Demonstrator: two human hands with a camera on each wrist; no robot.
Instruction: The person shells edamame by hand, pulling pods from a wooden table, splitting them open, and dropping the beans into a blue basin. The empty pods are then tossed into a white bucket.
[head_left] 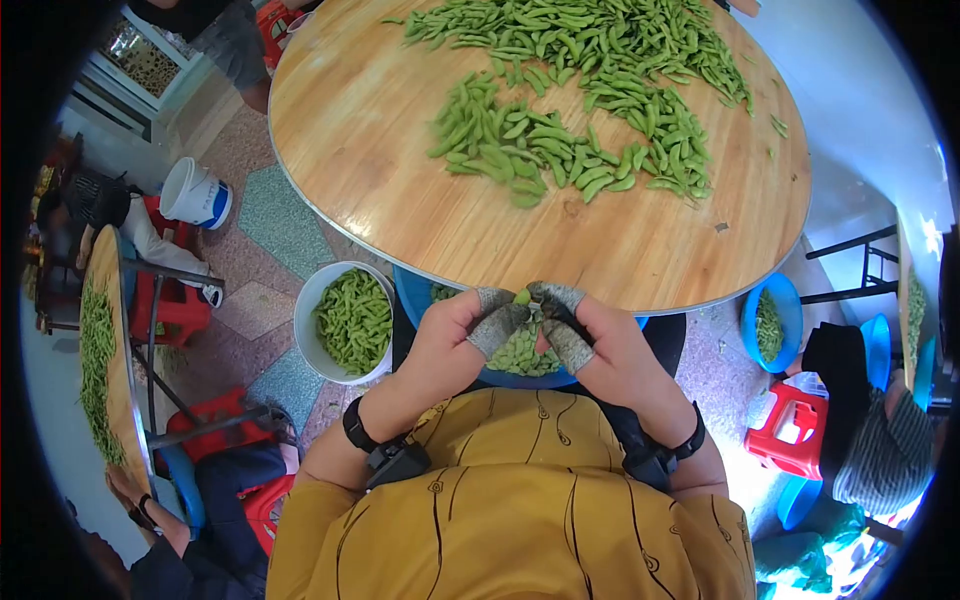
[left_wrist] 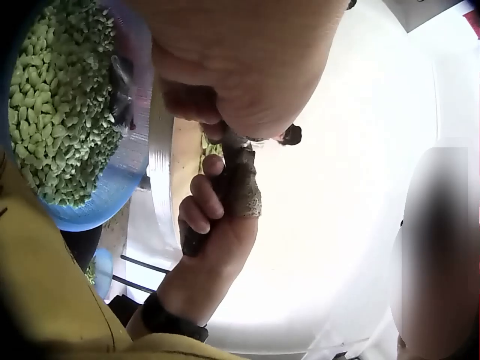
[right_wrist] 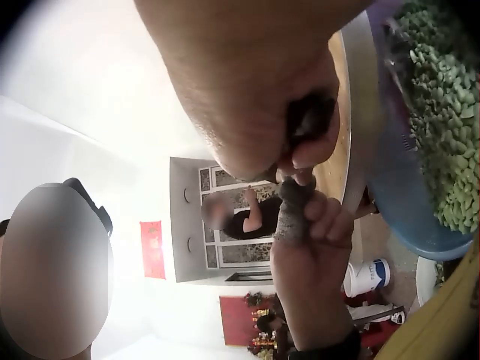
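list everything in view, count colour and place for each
table: one, light wood, round, ahead of the person
loose pods: large heap, green, across the table's far half
bowl: one, blue, on the lap under the hands
shelled beans: many, green, in the bowl
bucket: one, white, floor left of the bowl, holds pods
basin: one, blue, floor at right, holds pods
stools: at least two, red, floor on both sides
held pod: one, green, between both hands' fingertips
left hand: one, grey fingertip covers, pinches the held pod
right hand: one, grey fingertip covers, pinches the held pod
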